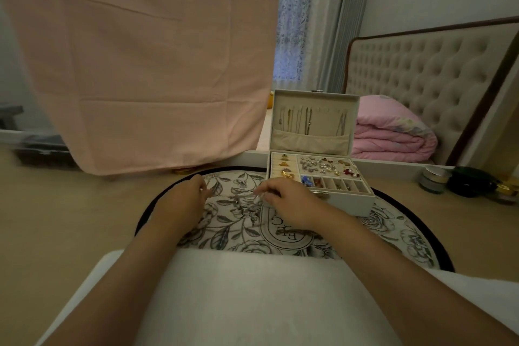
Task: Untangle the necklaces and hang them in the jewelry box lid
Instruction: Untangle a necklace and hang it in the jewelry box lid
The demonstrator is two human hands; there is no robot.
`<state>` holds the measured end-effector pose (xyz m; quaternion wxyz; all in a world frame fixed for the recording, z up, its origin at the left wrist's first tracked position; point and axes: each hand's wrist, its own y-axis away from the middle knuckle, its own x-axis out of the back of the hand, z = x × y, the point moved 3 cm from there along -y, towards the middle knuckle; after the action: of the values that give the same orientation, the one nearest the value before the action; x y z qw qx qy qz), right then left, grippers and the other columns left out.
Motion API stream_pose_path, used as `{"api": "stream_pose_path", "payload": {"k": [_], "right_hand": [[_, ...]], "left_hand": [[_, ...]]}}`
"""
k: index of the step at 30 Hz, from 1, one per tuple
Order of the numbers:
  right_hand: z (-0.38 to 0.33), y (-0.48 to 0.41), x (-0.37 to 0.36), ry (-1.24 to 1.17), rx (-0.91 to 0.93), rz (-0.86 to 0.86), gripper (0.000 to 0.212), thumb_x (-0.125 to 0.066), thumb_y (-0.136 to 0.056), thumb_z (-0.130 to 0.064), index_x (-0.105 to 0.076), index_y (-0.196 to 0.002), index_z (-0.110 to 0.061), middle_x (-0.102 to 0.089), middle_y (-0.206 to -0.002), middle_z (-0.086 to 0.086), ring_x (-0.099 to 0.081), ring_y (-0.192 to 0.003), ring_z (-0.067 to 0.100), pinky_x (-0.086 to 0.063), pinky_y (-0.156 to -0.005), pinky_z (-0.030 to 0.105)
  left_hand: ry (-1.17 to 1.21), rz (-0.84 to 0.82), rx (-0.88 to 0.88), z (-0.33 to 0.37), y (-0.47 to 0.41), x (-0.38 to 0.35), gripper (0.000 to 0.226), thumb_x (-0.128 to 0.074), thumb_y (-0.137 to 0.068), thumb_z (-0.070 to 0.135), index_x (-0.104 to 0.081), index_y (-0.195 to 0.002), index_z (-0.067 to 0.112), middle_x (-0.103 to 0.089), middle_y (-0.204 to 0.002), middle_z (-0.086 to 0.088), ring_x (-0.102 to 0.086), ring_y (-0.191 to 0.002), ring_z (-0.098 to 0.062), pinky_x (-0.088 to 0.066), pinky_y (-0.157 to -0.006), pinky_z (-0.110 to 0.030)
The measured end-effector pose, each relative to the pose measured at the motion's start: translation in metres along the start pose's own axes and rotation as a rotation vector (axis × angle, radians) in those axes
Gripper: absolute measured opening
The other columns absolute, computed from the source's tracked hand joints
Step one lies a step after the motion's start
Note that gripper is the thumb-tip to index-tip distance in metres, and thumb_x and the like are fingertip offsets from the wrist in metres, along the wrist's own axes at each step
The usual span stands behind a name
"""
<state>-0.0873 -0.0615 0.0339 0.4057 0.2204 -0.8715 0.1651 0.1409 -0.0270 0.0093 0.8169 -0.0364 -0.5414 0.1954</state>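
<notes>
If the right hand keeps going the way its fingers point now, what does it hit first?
The right hand points left across the floral mat, toward the left hand. First in line is probably the thin necklace chain lying between them, then the left hand's fingertips. Depth is hard to judge.

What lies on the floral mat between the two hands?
In the head view, a thin tangled silver necklace chain lies on the round floral mat between the left hand and right hand.

Both forearms reach forward, bare. Left hand (187,194) palm-down, fingers curled and pinched. Right hand (283,196) likewise curled, fingertips pinched together.
</notes>
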Motion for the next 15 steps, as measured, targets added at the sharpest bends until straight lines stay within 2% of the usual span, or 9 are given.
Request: {"api": "stream_pose_path", "payload": {"k": [2,6,8,10,13,15], "right_hand": [[-0.010,-0.008,-0.006,0.054,0.049,-0.001,0.032,-0.050,-0.103,-0.014,-0.065,-0.128,-0.027,-0.058,-0.133,-0.004,-0.054,-0.119,0.010,-0.043,-0.099,0.024],[-0.018,-0.015,-0.016,0.165,0.118,-0.031,0.049,-0.058,-0.095,0.002,-0.063,-0.134,-0.027,-0.064,-0.128,-0.003,-0.059,-0.113,0.009,-0.048,-0.096,0.020],[-0.015,-0.014,-0.016,0.174,0.112,-0.036,0.051,-0.060,-0.094,0.002,-0.064,-0.133,-0.031,-0.064,-0.132,-0.005,-0.060,-0.117,0.006,-0.047,-0.101,0.021],[-0.010,-0.010,-0.011,0.162,0.107,-0.017,0.042,-0.062,-0.095,-0.003,-0.067,-0.128,-0.029,-0.066,-0.132,-0.005,-0.060,-0.117,0.004,-0.047,-0.104,0.022],[-0.003,0.001,0.001,0.200,0.077,-0.008,0.029,-0.064,-0.096,-0.012,-0.072,-0.121,-0.025,-0.070,-0.123,-0.006,-0.061,-0.108,0.003,-0.049,-0.103,0.024],[0.004,0.008,0.002,0.295,0.035,-0.045,0.026,-0.068,-0.094,-0.023,-0.072,-0.120,-0.024,-0.071,-0.115,-0.006,-0.063,-0.101,0.006,-0.052,-0.096,0.025]], "left_hand": [[-0.046,0.041,0.052,-0.013,-0.003,-0.004,0.019,-0.048,-0.103,0.033,-0.056,-0.102,0.016,-0.062,-0.091,-0.001,-0.057,-0.082,-0.021,-0.048,-0.071,-0.036],[-0.212,0.055,0.091,-0.025,-0.006,-0.007,0.020,-0.050,-0.101,0.030,-0.059,-0.107,0.013,-0.066,-0.103,-0.007,-0.060,-0.095,-0.025,-0.050,-0.079,-0.037],[-0.342,0.065,0.096,-0.024,-0.006,-0.007,0.020,-0.051,-0.098,0.030,-0.061,-0.111,0.018,-0.064,-0.109,-0.004,-0.058,-0.103,-0.024,-0.046,-0.087,-0.036],[-0.424,0.109,0.076,-0.020,-0.006,-0.007,0.023,-0.054,-0.094,0.026,-0.059,-0.116,0.021,-0.061,-0.118,-0.004,-0.054,-0.111,-0.024,-0.040,-0.093,-0.036],[-0.281,0.215,-0.077,-0.001,-0.001,-0.002,0.024,-0.058,-0.090,0.020,-0.065,-0.113,0.024,-0.064,-0.113,-0.002,-0.054,-0.105,-0.022,-0.042,-0.087,-0.035],[-0.103,0.127,-0.192,0.017,0.006,-0.002,0.014,-0.058,-0.092,0.028,-0.067,-0.103,0.029,-0.066,-0.100,0.008,-0.056,-0.090,-0.013,-0.045,-0.076,-0.029]]}}
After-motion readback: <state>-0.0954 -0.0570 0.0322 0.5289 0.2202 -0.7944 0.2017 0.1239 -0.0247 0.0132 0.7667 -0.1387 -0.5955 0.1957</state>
